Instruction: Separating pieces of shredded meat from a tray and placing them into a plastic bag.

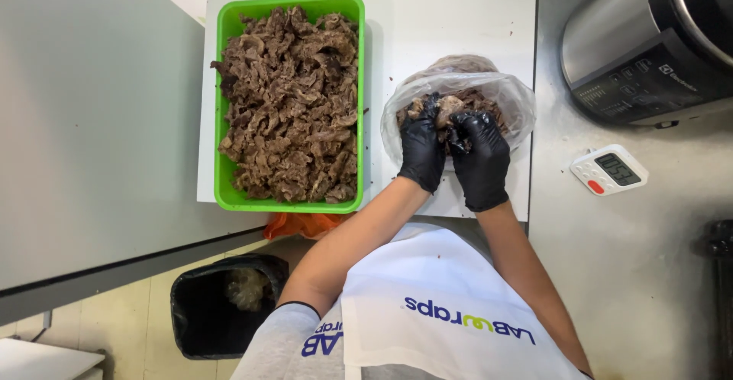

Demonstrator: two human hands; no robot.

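Two black-gloved hands are positioned at the mouth of a clear bag (489,93) lying on a white board (443,21) on the worktop (611,258). A clump of meat (445,109) is clamped in the grip of both the left hand (422,149) and the right hand (481,158), just above the bag's contents. A green tray (226,105) filled with sliced meat is located beside the bag, to the left. A white timer (608,170) and a cooker (649,40) are placed to the right. A black bin (221,307) stands on the floor below.
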